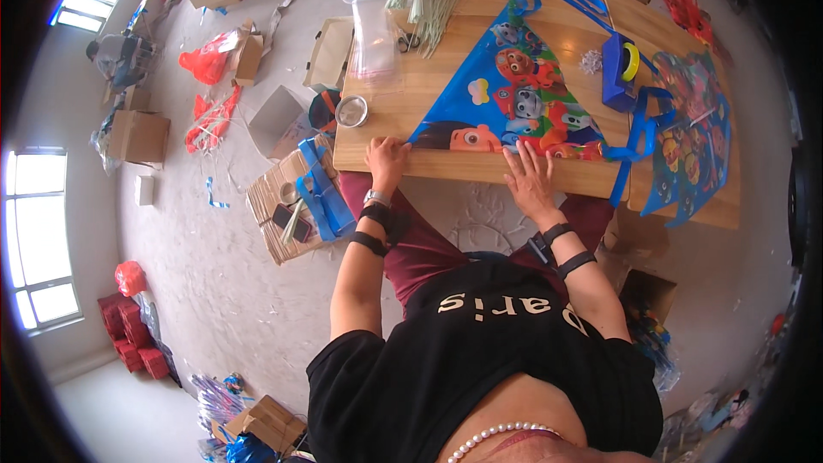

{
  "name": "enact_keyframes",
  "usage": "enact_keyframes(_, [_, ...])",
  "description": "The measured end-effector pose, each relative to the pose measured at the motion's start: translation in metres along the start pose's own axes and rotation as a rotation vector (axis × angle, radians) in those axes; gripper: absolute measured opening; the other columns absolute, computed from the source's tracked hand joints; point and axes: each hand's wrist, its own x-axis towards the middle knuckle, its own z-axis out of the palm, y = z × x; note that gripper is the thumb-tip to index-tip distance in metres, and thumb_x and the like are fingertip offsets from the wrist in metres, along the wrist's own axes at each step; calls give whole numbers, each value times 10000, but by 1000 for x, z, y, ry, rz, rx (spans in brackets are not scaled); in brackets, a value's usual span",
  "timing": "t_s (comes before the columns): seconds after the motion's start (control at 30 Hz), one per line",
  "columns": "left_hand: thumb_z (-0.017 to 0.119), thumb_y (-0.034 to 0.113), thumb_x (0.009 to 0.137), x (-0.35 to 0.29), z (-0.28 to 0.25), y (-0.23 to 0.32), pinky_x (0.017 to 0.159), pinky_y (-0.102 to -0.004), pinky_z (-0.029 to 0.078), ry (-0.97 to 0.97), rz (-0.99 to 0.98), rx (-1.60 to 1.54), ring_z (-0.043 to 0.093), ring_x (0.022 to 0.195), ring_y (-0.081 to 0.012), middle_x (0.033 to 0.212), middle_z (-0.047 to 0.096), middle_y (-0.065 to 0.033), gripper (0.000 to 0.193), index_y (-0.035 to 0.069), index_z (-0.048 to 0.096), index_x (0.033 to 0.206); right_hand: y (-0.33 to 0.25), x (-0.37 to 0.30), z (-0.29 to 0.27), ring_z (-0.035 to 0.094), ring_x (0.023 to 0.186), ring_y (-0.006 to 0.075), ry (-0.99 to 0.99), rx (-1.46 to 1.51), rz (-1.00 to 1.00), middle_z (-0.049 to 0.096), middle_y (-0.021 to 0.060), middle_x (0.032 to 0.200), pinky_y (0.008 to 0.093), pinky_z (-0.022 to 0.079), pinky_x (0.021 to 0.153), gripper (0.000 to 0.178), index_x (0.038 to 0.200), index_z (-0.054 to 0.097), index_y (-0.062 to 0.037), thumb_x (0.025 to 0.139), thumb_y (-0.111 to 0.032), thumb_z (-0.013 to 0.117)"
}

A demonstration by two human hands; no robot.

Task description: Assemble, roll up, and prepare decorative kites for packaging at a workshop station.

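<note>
A triangular blue kite sheet [523, 90] printed with cartoon animal characters lies flat on the wooden table, its long edge along the table's near side. My left hand [386, 163] is closed at the sheet's left corner, fingers curled over the table edge. Spread over the sheet's near edge, right of its middle, is my right hand [531, 180], fingers stretched out and holding nothing. Blue ribbon [634, 153] trails from the right corner. A blue tape dispenser [615, 73] with a yellow roll stands beyond that corner, beside a small shiny clump [591, 61].
Thin pale sticks [441, 4], scissors [407, 41] and clear plastic sleeves [377, 39] lie at the far left. A round tin [351, 111] sits by the left edge. More printed sheets [690, 133] hang over the right side. Cardboard [296, 197] holds a phone and blue ribbon.
</note>
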Motion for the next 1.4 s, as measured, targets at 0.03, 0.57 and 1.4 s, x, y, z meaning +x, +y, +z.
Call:
enact_keyframes(0.03, [802,359,853,1,1,1,995,-481,413,20,18,-12,555,1151,-331,1120,652,-106,269,133,788,999,-1,0,0,283,1556,271,45,9,-25,328,110,1677,639,127,1247,652,1627,369,-246,1023,-360,588])
enact_keyframes(0.57, [755,355,894,11,3,20,997,-485,385,20,75,284,539,1150,-331,1114,639,-113,261,102,800,938,-7,4,-5,315,1537,258,35,-17,59,387,102,1641,636,82,1263,646,1563,446,-133,1002,-408,610])
enact_keyframes(1.4, [698,267,915,-3,11,45,985,-498,383,246,107,406,561,1104,-340,1052,624,-131,182,102,680,990,-1,-3,5,241,1580,289,88,21,81,296,158,1687,629,101,1266,701,1603,407,-145,990,-412,616])
